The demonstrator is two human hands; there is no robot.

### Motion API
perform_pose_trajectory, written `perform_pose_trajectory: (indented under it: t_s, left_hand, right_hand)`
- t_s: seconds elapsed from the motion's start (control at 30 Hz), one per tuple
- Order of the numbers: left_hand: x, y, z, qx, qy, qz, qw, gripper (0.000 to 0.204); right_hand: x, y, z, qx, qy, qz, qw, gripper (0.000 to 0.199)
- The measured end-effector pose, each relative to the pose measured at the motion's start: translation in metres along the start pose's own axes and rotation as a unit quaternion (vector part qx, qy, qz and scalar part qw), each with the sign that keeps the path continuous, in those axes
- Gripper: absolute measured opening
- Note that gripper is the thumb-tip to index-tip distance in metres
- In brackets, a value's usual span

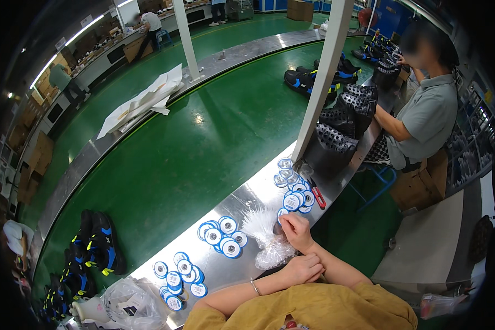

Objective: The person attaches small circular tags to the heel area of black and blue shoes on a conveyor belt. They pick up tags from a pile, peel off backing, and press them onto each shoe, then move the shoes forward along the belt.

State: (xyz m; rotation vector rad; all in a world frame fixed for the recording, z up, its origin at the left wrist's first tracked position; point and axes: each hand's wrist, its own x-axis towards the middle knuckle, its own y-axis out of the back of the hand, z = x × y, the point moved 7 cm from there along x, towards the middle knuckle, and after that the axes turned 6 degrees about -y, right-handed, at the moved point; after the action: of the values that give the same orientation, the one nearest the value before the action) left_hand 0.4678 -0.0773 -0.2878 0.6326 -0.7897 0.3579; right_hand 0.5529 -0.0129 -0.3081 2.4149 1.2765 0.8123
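My right hand [296,231] is curled, its fingertips beside a round blue-and-white tag [282,214]; what its fingers hold, if anything, is hidden. Bent in a loose fist, my left hand [303,269] rests against my right forearm near the wrist, with nothing seen in it. A bundle of thin clear plastic tag fasteners [260,225] lies just left of my right hand, its lower end bunched. Round tags lie in a pile [297,199] beyond my right hand, a middle group [224,236] and a left group [180,280]. Silver-and-blue hexagonal tags [285,175] lie at the far end.
A red-handled cutter [317,195] lies by the bench's right edge. Black-and-blue shoes [96,242] stand on the green belt [176,165]. A clear plastic bag [135,305] sits at lower left. Black boots [335,140], a white post [324,77] and a seated co-worker [429,110] are at right.
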Motion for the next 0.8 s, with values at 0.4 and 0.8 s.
perform_pose_trajectory:
  t_s: [0.4,0.8]
  left_hand:
    - [-0.0024,-0.0029,-0.0016,-0.008,0.013,-0.015,1.000,0.013]
    - [-0.0001,-0.0032,-0.0003,0.005,0.007,-0.020,1.000,0.016]
  right_hand:
    - [-0.0019,-0.0011,0.0041,0.013,-0.007,0.002,1.000,0.003]
    - [-0.0019,0.0011,0.0019,0.003,0.014,0.011,1.000,0.003]
